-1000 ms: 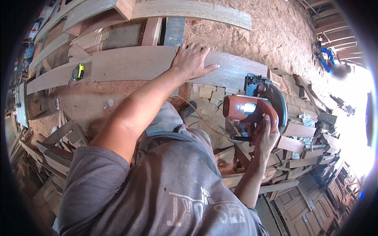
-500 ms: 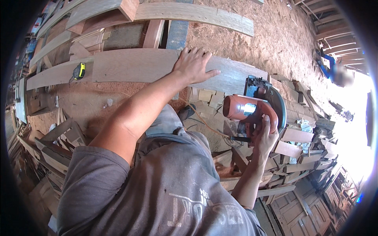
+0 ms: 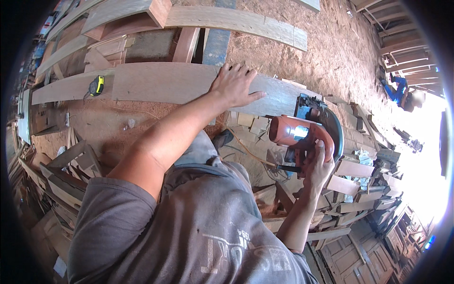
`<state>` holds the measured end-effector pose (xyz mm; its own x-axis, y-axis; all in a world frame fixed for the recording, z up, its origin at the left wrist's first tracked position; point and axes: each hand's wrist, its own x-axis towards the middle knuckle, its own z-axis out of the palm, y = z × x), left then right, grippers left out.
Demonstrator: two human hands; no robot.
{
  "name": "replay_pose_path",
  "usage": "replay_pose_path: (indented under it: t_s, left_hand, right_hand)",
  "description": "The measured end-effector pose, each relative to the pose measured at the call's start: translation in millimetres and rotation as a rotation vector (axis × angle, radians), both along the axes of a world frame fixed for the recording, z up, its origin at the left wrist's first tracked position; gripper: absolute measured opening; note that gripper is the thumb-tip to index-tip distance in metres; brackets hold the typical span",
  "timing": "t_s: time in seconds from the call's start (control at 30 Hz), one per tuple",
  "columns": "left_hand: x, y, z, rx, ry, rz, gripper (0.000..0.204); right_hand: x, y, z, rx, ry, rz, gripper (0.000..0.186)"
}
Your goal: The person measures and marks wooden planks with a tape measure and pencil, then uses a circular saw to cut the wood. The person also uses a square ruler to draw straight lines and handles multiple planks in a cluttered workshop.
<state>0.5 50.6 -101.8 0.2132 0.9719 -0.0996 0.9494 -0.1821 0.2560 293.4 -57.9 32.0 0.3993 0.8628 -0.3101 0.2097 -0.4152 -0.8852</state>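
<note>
My left hand (image 3: 235, 86) lies with its fingers spread on a long wooden board (image 3: 161, 81), pressing near the board's right part. In my right hand (image 3: 320, 165) is the rear handle of an orange circular saw (image 3: 291, 130), with the fingers wrapped round it. The saw's dark base plate and round guard meet the board's right end; the blade itself is hidden. From the back of the saw a cord (image 3: 250, 154) runs off to the left, below the board. A black and yellow tape measure (image 3: 96, 86) rests on a board further left.
Another board (image 3: 236, 21) runs along the far side, beside a box-like wooden piece (image 3: 125, 16). Scrap wood (image 3: 354, 182) is heaped on the right, and wooden frames (image 3: 71, 175) stand at the left. A person in blue (image 3: 399, 90) is low down at the far right.
Both hands and the saw keep almost the same place against the board. The view has shifted slightly, and the person in the distance has changed posture a little.
</note>
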Motion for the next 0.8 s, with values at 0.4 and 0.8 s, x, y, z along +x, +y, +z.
replay_pose_path:
  t_s: [0.4, 0.8]
  left_hand:
    - [-5, 1, 5, 0.011, -0.069, -0.026, 0.086]
    - [-5, 2, 11, -0.048, -0.125, -0.011, 0.081]
  right_hand:
    - [3, 20, -6, -0.005, -0.066, 0.025, 0.035]
    - [-15, 41, 3, -0.016, -0.095, -0.024, 0.041]
